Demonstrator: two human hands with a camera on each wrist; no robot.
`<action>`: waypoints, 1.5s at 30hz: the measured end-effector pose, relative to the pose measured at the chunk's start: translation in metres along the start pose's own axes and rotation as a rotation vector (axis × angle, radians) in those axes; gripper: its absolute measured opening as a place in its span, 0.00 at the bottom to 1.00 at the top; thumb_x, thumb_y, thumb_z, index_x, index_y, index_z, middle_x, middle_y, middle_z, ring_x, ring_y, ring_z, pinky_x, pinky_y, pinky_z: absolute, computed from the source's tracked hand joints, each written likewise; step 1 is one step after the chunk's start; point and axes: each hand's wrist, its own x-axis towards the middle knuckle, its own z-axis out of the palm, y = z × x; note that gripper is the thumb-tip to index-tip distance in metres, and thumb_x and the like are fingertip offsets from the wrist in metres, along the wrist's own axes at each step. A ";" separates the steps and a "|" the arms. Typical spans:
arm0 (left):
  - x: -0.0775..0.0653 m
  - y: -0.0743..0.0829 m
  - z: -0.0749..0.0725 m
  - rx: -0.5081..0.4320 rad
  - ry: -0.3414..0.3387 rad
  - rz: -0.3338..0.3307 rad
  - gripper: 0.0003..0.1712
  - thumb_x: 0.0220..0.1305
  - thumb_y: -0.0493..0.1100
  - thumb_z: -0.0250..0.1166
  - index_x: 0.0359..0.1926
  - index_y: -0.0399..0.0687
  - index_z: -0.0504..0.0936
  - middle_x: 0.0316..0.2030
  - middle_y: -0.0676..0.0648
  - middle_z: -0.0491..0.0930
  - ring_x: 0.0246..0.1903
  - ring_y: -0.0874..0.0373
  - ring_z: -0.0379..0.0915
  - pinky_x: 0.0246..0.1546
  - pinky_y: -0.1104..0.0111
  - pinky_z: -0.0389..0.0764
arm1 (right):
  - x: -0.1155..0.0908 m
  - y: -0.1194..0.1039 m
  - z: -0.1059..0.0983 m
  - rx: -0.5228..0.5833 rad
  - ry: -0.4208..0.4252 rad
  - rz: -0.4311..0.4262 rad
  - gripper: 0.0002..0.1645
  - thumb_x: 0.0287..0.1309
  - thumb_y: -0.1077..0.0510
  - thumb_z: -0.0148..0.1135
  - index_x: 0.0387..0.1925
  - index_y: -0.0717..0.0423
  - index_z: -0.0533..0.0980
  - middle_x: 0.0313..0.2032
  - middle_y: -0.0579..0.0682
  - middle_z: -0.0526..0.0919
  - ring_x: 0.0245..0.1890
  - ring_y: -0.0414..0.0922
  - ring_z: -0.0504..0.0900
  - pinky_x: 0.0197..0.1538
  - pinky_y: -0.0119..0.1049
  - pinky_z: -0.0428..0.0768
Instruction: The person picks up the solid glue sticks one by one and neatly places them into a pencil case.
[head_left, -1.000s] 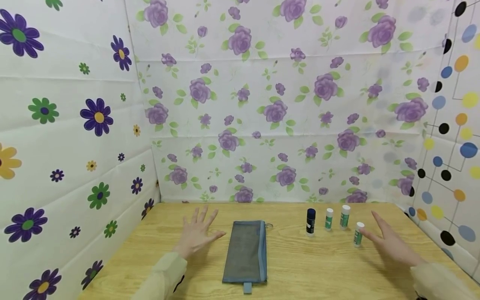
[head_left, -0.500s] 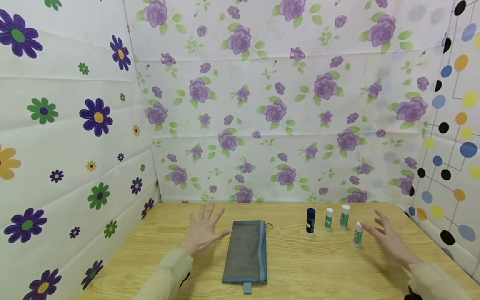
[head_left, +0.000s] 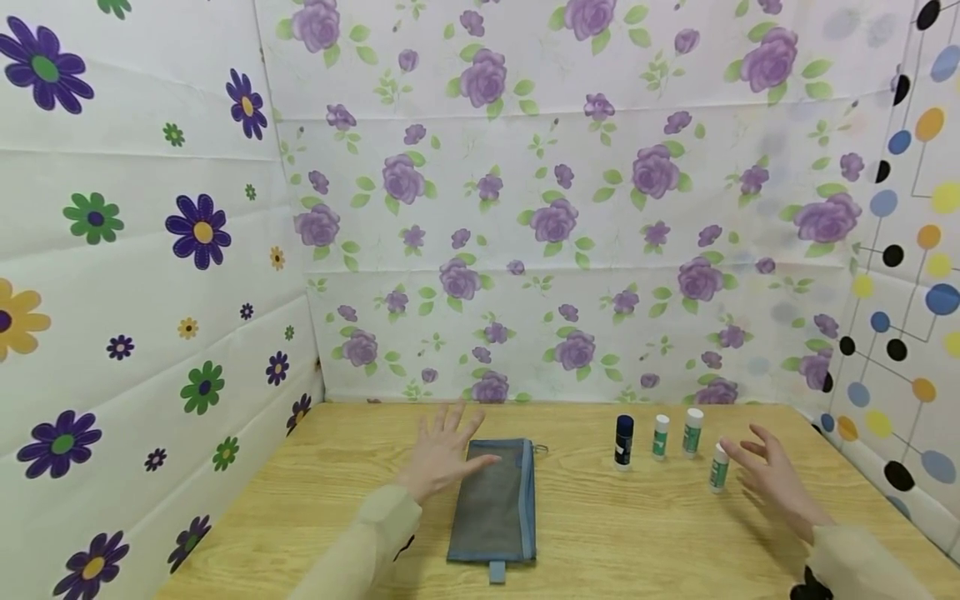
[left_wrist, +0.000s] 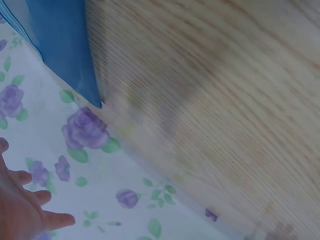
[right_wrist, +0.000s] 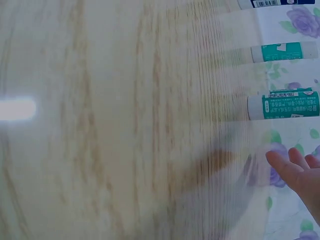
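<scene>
A grey mesh zip pouch with blue edging (head_left: 495, 508) lies flat at the middle of the table. Over its upper left edge my left hand (head_left: 442, 458) is held with fingers spread, gripping nothing. In the left wrist view a blue corner of the pouch (left_wrist: 70, 45) shows at top left, apart from the hand (left_wrist: 22, 205). To the right stands a green and white glue stick (head_left: 718, 468). Beside it my right hand (head_left: 776, 479) has its fingers loosely bent; a fingertip overlaps the white cap, and contact cannot be told. The right wrist view shows that hand (right_wrist: 300, 175) holding nothing.
Two more green glue sticks, one smaller (head_left: 660, 437) and one larger (head_left: 692, 433), stand behind the front one. A dark blue glue stick (head_left: 623, 442) is upright at their left. Patterned cloth (head_left: 555, 250) encloses the wooden table (head_left: 592, 533) at the back and sides.
My left hand has moved rightward from beside the pouch to over its upper left edge. The right hand's fingers have bent a little; the glue sticks stand where they were.
</scene>
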 end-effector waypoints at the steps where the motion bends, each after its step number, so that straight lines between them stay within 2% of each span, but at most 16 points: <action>1: 0.001 0.002 0.000 -0.003 0.000 0.006 0.48 0.52 0.76 0.44 0.68 0.56 0.58 0.65 0.39 0.51 0.62 0.37 0.42 0.50 0.36 0.47 | 0.000 0.000 0.000 0.003 0.001 0.009 0.51 0.65 0.44 0.44 0.65 0.63 0.22 0.60 0.78 0.39 0.56 0.73 0.51 0.49 0.61 0.64; 5: 0.005 0.012 -0.001 -0.006 -0.033 0.014 0.48 0.52 0.77 0.44 0.67 0.55 0.60 0.64 0.38 0.52 0.62 0.38 0.45 0.51 0.39 0.52 | 0.002 -0.001 0.000 0.022 0.007 0.037 0.53 0.64 0.43 0.45 0.65 0.63 0.22 0.60 0.78 0.39 0.57 0.72 0.50 0.49 0.60 0.64; 14: 0.012 0.030 0.003 0.008 -0.124 0.006 0.49 0.51 0.78 0.40 0.68 0.56 0.56 0.64 0.40 0.52 0.61 0.40 0.48 0.52 0.44 0.57 | 0.004 -0.004 0.004 0.048 -0.010 0.096 0.57 0.60 0.40 0.49 0.65 0.62 0.22 0.60 0.77 0.41 0.58 0.70 0.50 0.49 0.58 0.65; 19: 0.013 0.040 0.004 0.018 -0.168 -0.001 0.50 0.52 0.78 0.37 0.68 0.54 0.57 0.63 0.38 0.55 0.58 0.39 0.54 0.50 0.47 0.61 | 0.005 -0.003 0.003 0.032 -0.016 0.091 0.57 0.61 0.40 0.49 0.65 0.63 0.22 0.60 0.77 0.42 0.57 0.70 0.53 0.48 0.56 0.68; 24: 0.013 0.050 0.008 0.043 -0.218 -0.036 0.50 0.52 0.78 0.36 0.67 0.53 0.58 0.61 0.38 0.59 0.56 0.39 0.58 0.47 0.48 0.66 | 0.006 -0.004 0.005 0.016 -0.032 0.096 0.56 0.61 0.41 0.49 0.65 0.64 0.23 0.59 0.77 0.43 0.56 0.70 0.56 0.48 0.56 0.68; 30: 0.012 0.059 0.014 0.014 -0.245 -0.055 0.47 0.54 0.76 0.37 0.65 0.51 0.62 0.59 0.38 0.60 0.54 0.40 0.59 0.46 0.48 0.67 | 0.004 -0.005 0.009 0.029 -0.063 0.117 0.56 0.61 0.42 0.50 0.64 0.66 0.23 0.59 0.77 0.41 0.56 0.69 0.55 0.49 0.56 0.67; 33: 0.012 0.061 0.016 0.005 -0.254 -0.059 0.47 0.55 0.76 0.38 0.64 0.51 0.64 0.59 0.38 0.61 0.55 0.39 0.58 0.47 0.47 0.65 | 0.003 -0.004 0.010 0.024 -0.056 0.112 0.55 0.61 0.44 0.52 0.65 0.67 0.26 0.59 0.76 0.42 0.56 0.69 0.55 0.49 0.55 0.67; 40: 0.012 0.065 0.018 0.016 -0.264 -0.070 0.46 0.54 0.76 0.40 0.63 0.50 0.66 0.58 0.37 0.62 0.52 0.39 0.62 0.43 0.49 0.69 | 0.005 0.001 0.013 0.046 -0.027 0.112 0.56 0.58 0.47 0.57 0.64 0.70 0.30 0.58 0.76 0.45 0.57 0.69 0.54 0.48 0.52 0.69; 45: 0.012 0.067 0.020 -0.040 -0.295 -0.099 0.46 0.54 0.75 0.42 0.62 0.48 0.67 0.59 0.35 0.61 0.52 0.37 0.61 0.43 0.49 0.70 | 0.005 0.005 0.014 0.036 -0.007 0.102 0.54 0.57 0.48 0.58 0.63 0.71 0.34 0.58 0.75 0.47 0.56 0.69 0.55 0.46 0.49 0.72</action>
